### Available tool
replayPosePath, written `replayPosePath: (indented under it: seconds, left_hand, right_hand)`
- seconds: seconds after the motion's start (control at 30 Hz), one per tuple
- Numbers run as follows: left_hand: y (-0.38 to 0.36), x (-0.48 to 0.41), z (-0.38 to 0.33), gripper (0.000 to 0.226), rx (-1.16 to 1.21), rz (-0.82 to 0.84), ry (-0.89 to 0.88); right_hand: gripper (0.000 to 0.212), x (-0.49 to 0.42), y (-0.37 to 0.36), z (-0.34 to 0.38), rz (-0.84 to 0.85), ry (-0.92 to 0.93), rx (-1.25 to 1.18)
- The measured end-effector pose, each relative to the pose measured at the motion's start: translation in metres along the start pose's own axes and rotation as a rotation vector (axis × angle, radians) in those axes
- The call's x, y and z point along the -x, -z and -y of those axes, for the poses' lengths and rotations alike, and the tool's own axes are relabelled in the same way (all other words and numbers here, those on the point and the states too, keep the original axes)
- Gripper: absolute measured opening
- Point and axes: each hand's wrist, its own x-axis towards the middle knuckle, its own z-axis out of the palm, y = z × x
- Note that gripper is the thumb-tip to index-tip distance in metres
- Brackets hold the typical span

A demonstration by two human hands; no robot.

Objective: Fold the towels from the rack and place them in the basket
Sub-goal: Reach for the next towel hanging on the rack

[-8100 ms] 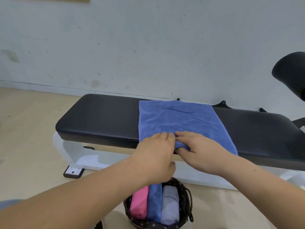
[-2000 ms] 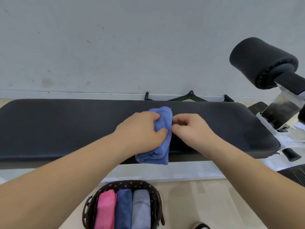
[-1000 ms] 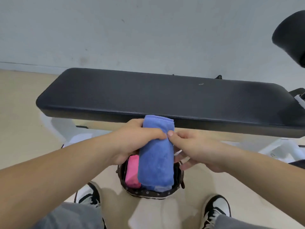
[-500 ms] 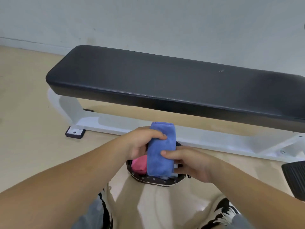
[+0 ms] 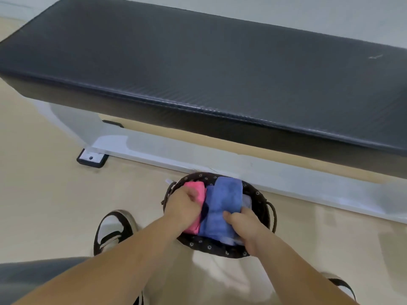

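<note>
Inside the basket (image 5: 259, 195), the right hand (image 5: 243, 225) clutches the blue rolled towel (image 5: 224, 202); the left hand (image 5: 184, 205), fingers curled together, presses the pink towel (image 5: 196, 188).

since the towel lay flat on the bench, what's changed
The blue towel was rolled up, lifted off the bench and lowered into the basket; the left hand and right hand still hold it. The pink towel stays put.

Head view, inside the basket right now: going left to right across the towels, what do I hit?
Pink towel under the left hand → darker blue towel, mostly hidden → blue towel being pushed in, the right hand on it → pale towel → basket rim.
</note>
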Motion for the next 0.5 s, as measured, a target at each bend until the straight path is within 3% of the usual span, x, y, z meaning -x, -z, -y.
replayPosePath:
  seconds: [0.1, 0.2, 0.33, 0.5]
  left_hand:
    - [-0.006, -0.007, 0.001, 0.017, -0.141, -0.104, -0.247]
    - [-0.018, -0.017, 0.014, 0.032, -0.355, -0.008, -0.456]
    - [-0.027, -0.018, 0.038, 0.058, -0.642, 0.174, -0.534]
    - [-0.026, -0.009, 0.043, 0.062, -0.591, 0.045, -0.731]
  right_hand:
    - [0.043, -0.018, -0.013, -0.001, 0.034, -0.003, 0.044]
    - [0.027, -0.029, -0.025, 0.0, 0.009, -0.019, 0.024]
    - [0.038, -0.036, -0.025, -0.005, -0.023, -0.033, -0.117]
    - [0.03, -0.032, -0.02, -0.008, 0.068, -0.039, -0.171]
